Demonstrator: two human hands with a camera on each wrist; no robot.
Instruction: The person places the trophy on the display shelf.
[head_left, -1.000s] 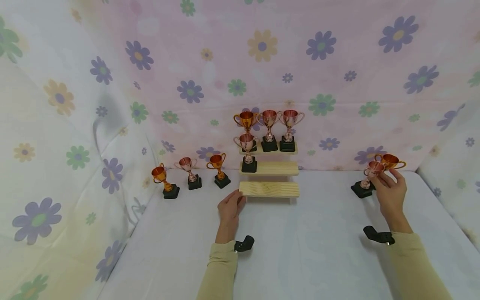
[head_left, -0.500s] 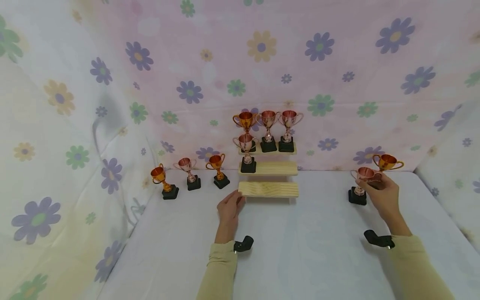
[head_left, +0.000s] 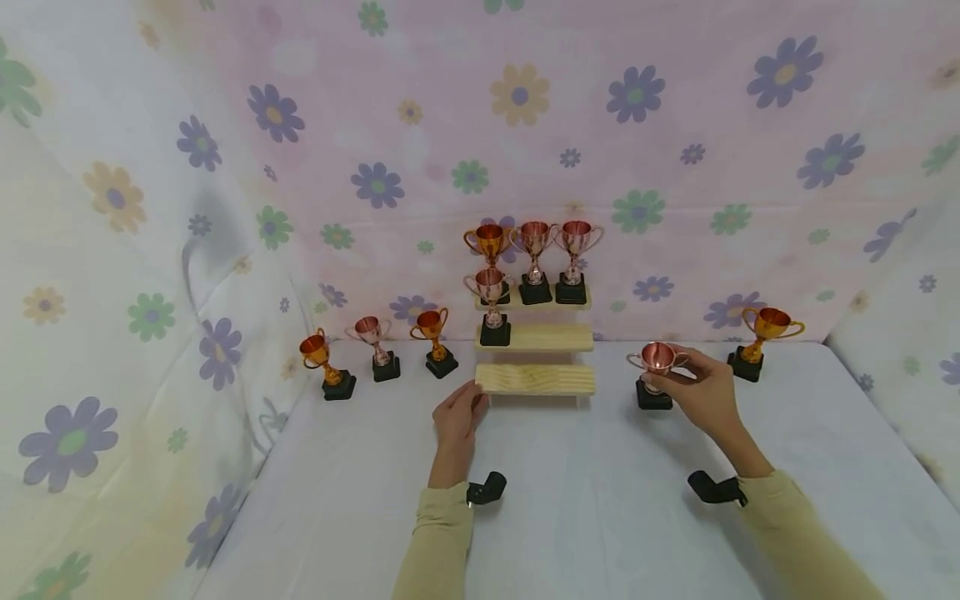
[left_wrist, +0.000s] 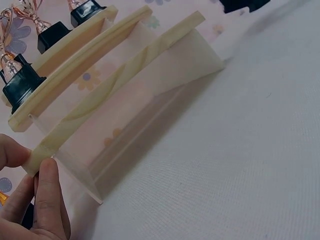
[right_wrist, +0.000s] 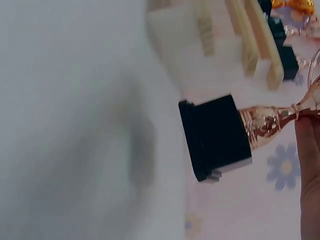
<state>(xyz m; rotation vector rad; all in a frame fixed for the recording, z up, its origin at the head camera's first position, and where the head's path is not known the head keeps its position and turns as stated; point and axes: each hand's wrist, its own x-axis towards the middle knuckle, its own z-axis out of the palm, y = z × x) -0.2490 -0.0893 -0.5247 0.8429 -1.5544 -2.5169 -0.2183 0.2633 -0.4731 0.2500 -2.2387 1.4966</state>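
A three-step wooden display shelf [head_left: 536, 380] stands mid-table on clear side panels. My left hand [head_left: 454, 417] pinches the left end of its lowest board between thumb and fingers, as the left wrist view shows closely. Over to the right, my right hand [head_left: 701, 387] holds a rose-gold trophy cup [head_left: 657, 358] by its upper part; its black base [right_wrist: 217, 137] hangs upright above the cloth. On the top board are a gold trophy [head_left: 489, 240] and two rose-gold trophies [head_left: 535, 242]. Another rose-gold trophy [head_left: 491, 287] stands at the left of the middle board.
Left of the shelf, a gold trophy [head_left: 321, 354], a rose-gold trophy [head_left: 371, 333] and a second gold trophy [head_left: 432, 329] stand on the white cloth [head_left: 585, 517]. One more gold trophy [head_left: 767, 329] stands at the right. Flowered fabric [head_left: 675, 167] walls the table's back and sides.
My right hand has lifted the rose-gold trophy and carried it left toward the shelf, leaving the gold one behind at the right. My left hand keeps its place on the lowest board.
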